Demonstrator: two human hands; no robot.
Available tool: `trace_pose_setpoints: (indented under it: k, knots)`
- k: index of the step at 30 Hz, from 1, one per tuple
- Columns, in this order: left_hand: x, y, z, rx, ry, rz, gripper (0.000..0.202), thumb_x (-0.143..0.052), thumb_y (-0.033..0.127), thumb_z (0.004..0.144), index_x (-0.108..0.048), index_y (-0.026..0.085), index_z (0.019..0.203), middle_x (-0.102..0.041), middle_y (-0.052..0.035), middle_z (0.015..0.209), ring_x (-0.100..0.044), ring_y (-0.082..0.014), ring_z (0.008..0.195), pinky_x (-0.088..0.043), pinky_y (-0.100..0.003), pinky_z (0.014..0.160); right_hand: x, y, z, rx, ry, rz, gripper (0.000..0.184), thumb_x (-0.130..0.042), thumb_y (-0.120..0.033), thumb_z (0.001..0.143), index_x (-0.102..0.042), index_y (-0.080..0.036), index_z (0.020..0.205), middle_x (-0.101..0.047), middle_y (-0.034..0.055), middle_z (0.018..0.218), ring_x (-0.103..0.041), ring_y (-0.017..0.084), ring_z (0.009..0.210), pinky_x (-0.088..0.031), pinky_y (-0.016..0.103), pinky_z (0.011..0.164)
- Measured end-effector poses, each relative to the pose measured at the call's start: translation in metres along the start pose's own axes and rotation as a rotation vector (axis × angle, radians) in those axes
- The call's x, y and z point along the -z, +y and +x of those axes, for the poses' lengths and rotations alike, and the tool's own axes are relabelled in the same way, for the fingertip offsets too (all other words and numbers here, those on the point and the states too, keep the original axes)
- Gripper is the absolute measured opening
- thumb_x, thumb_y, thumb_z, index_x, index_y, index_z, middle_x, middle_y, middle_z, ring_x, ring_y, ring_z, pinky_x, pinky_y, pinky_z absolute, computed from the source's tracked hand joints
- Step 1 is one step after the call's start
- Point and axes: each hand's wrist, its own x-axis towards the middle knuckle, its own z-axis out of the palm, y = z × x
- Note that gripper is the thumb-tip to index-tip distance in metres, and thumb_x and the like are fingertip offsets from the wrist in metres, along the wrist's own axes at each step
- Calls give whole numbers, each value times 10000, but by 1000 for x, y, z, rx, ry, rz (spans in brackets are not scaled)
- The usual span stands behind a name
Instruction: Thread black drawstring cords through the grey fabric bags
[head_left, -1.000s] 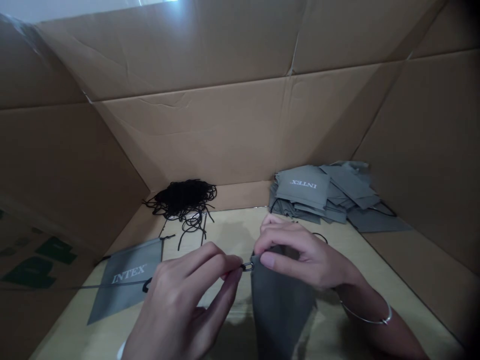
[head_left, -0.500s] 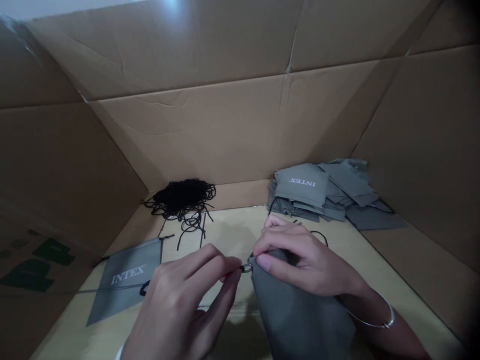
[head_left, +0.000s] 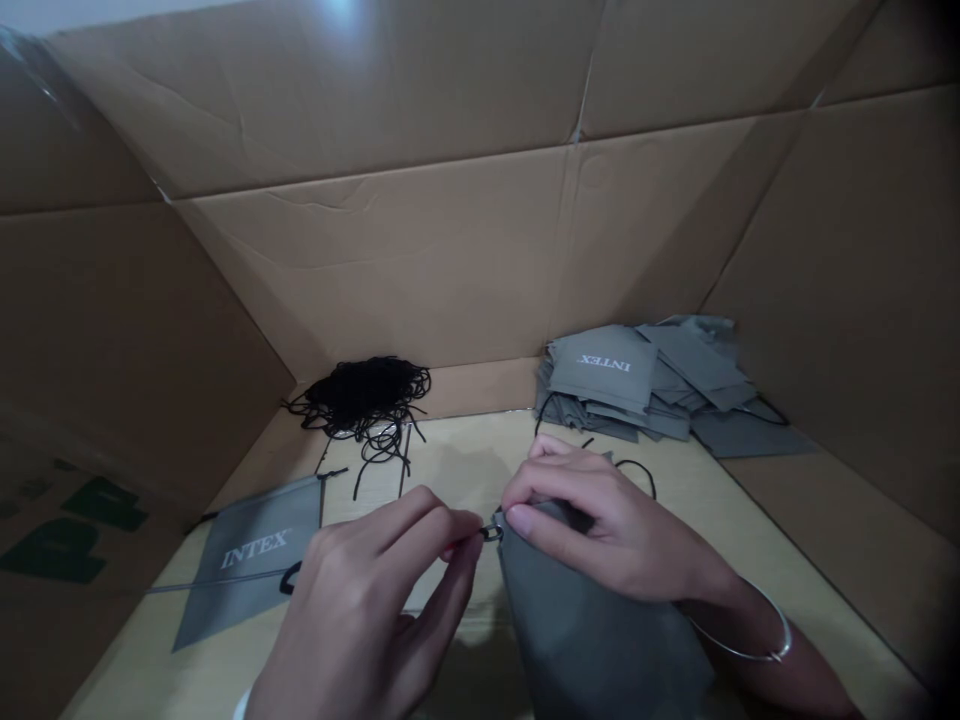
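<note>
The left hand (head_left: 367,590) is pinched tight, thumb against fingertips, right on a small metal ring (head_left: 491,532) at the top corner of a grey fabric pouch (head_left: 592,630). The right hand (head_left: 600,530) is closed on that same corner, fingers over and thumb under the cloth, with the pouch hanging down toward the person, and the ring sits just between the two hands. A bangle (head_left: 739,645) circles the right wrist.

Over on the left, a second grey pouch (head_left: 255,560), printed INTEX in white, lies flat on the pale wooden surface (head_left: 465,470), with a black cord loop (head_left: 291,578) at its edge, just beside the left hand. Straight ahead, a tangled heap of black cords (head_left: 360,395) sits against the back wall, with loose ends trailing onto the wood. To its right, a messy stack of grey INTEX pouches (head_left: 645,380) lies in the corner, just beyond the right hand's fingers. Brown cardboard panels (head_left: 375,270) wall in the whole scene.
</note>
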Motion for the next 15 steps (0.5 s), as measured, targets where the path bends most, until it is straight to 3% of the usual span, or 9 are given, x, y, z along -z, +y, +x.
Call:
trace_pose_setpoints:
  k: [15]
  knots:
    - [-5,-1,0,48,-13,18,88,-536,130,906,-574,197,864,-610,29,737,-566,-96,582,-380,-222,503,0,8,5,-50,-79,123,189,-513,-301,982,-604,-184,866,-567,-15,758,-474,116,765,-369,248,698]
